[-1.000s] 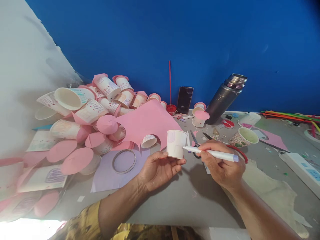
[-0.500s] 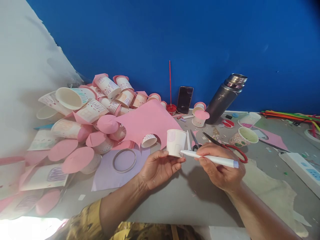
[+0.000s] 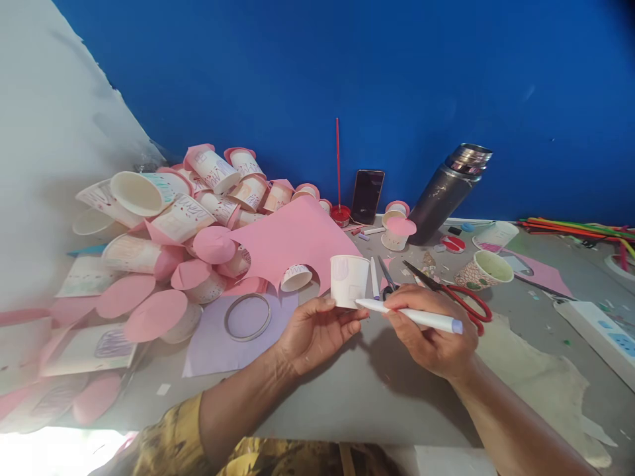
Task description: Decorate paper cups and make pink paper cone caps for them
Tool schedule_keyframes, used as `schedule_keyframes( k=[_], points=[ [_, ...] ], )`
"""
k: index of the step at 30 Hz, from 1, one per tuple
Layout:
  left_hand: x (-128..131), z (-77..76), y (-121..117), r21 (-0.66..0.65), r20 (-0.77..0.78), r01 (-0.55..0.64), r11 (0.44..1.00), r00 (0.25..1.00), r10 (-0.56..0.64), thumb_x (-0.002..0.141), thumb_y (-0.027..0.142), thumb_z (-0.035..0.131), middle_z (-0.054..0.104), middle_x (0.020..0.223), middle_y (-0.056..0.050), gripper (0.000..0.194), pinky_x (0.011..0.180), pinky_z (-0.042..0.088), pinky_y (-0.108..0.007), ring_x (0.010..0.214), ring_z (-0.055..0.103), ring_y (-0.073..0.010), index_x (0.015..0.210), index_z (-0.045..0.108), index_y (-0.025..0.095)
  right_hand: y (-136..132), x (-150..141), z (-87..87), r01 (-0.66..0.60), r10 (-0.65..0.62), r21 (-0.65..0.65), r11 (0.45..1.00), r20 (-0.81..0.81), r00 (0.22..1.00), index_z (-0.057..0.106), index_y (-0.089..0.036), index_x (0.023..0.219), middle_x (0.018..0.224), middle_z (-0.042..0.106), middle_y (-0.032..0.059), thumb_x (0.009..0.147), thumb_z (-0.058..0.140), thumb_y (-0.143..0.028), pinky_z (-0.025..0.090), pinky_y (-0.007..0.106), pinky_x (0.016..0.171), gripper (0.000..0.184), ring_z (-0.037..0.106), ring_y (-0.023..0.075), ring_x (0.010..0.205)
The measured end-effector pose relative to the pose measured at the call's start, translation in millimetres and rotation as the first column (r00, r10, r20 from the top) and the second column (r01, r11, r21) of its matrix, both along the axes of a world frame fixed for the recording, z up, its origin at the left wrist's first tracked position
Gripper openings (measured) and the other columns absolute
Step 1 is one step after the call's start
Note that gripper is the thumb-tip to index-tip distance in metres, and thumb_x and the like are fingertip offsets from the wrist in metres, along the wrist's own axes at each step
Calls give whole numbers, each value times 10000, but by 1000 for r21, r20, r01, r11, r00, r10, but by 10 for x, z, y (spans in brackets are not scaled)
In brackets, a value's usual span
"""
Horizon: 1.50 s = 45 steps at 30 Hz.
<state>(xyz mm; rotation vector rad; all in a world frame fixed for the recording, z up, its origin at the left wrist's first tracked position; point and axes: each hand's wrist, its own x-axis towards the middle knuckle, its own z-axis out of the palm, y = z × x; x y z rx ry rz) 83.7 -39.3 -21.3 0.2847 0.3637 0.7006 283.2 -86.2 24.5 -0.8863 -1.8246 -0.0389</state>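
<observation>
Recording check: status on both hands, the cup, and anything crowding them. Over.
Left hand holding white paper cup, faint marks on its side. Right hand gripping white marker, tip at cup's lower side. Red-handled scissors close beyond right hand.

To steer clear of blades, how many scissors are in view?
2: red-handled scissors just beyond the right hand, and grey-bladed scissors right of the held paper cup, partly hidden. Others could be hidden.

White marker [image 3: 429, 319] in right hand [image 3: 436, 347] seemingly touches paper cup [image 3: 348, 281] in left hand [image 3: 311, 340]
</observation>
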Motion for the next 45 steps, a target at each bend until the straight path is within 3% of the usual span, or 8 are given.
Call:
schedule_keyframes(
  k=[5, 12, 17, 25, 30, 37, 45],
  points=[
    [-13, 10, 11, 6, -3, 6, 1000, 1000, -6, 748, 165, 779, 804, 970, -123, 251, 822, 612, -277, 942, 784, -243, 981, 742, 77, 2, 19, 4, 56, -56, -16, 998, -1, 998, 670, -220, 903, 642, 694, -24, 922, 638, -115, 573, 278, 629, 111, 680, 159, 567],
    [-18, 6, 17, -2, -12, 19, 1000, 1000, -19, 753, 172, 767, 799, 988, -127, 295, 830, 602, -281, 959, 777, -245, 1029, 731, 76, -27, 36, -4, 107, -114, -65, 992, -99, 989, 700, -221, 937, 682, 698, -19, 931, 641, -132, 517, 257, 537, 106, 660, 147, 569],
    [-6, 1, -3, -10, -31, 19, 1000, 999, -19, 751, 159, 759, 794, 997, -131, 270, 840, 588, -290, 969, 773, -256, 1005, 732, 73, -13, 14, -25, 38, -39, -29, 999, -57, 998, 712, -225, 981, 750, 759, 11, 923, 654, -128, 609, 317, 656, 127, 721, 187, 638],
    [-9, -3, -8, 11, -37, 24, 1000, 999, -24, 773, 156, 739, 788, 1022, -132, 264, 851, 565, -294, 980, 761, -246, 1025, 724, 79, -4, -16, -5, 42, -42, -3, 999, -3, 999, 701, -225, 950, 720, 758, 13, 926, 646, -122, 616, 310, 634, 119, 726, 187, 620],
    [-29, -10, -1, 19, -14, 38, 999, 999, -38, 791, 164, 731, 784, 1022, -121, 258, 863, 561, -295, 989, 757, -245, 1037, 717, 88, 0, -4, 55, 128, -129, -15, 992, -26, 991, 678, -227, 865, 625, 694, -22, 921, 631, -131, 573, 272, 580, 121, 642, 148, 517],
    [-24, -11, 2, 6, -9, 35, 999, 999, -35, 773, 167, 755, 788, 998, -126, 262, 854, 573, -293, 982, 764, -250, 1017, 715, 80, -28, 11, 37, 131, -138, -75, 989, -102, 985, 706, -225, 890, 623, 667, -24, 916, 639, -141, 502, 260, 492, 111, 629, 147, 508],
    [-20, -22, -11, 27, 0, 48, 998, 999, -48, 803, 146, 715, 783, 1004, -118, 208, 872, 565, -293, 993, 762, -242, 1006, 714, 98, 7, -3, 26, 123, -122, 20, 992, -38, 992, 715, -247, 933, 713, 762, -6, 913, 638, -117, 615, 296, 632, 153, 724, 181, 595]
  ],
)
